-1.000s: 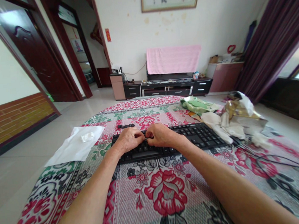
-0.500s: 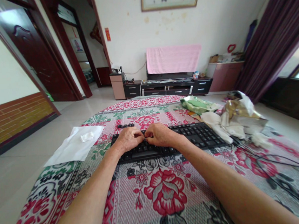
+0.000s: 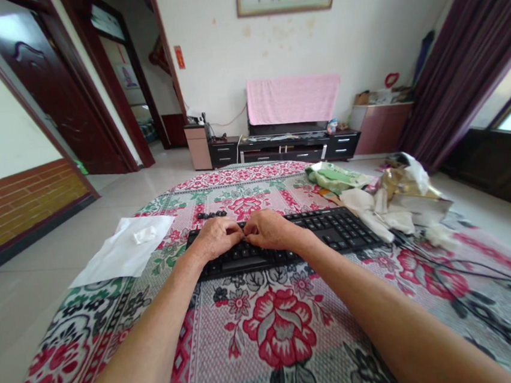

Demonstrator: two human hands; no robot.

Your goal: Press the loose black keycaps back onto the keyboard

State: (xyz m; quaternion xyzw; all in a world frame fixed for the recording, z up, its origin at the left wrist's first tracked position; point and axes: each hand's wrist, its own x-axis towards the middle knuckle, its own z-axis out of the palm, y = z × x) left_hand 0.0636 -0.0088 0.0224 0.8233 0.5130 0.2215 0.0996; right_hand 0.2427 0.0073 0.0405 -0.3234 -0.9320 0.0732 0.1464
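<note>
A black keyboard point(image 3: 338, 231) lies flat on the patterned tablecloth point(image 3: 280, 327) in front of me. Over its left half, my left hand point(image 3: 219, 237) and my right hand point(image 3: 268, 229) meet, thumbs and fingertips drawn together in a pinch. Both are closed; what sits between the fingertips is too small and too hidden to name. The keys right under my fingers are covered by my hands. Just beyond the keyboard's back edge, several small black pieces that look like loose keycaps point(image 3: 211, 215) lie in a row.
To the left is a white sheet point(image 3: 123, 252) with a crumpled white tissue point(image 3: 144, 234) on it. Right of the keyboard are a green plastic bag point(image 3: 338, 177), white cloths point(image 3: 360, 202) and a gold-coloured bag point(image 3: 402, 186). Black cables point(image 3: 475, 269) run off to the right.
My hands keep their pinched pose at the same spot on the keyboard. The whole view has shifted very slightly as my head moved.
</note>
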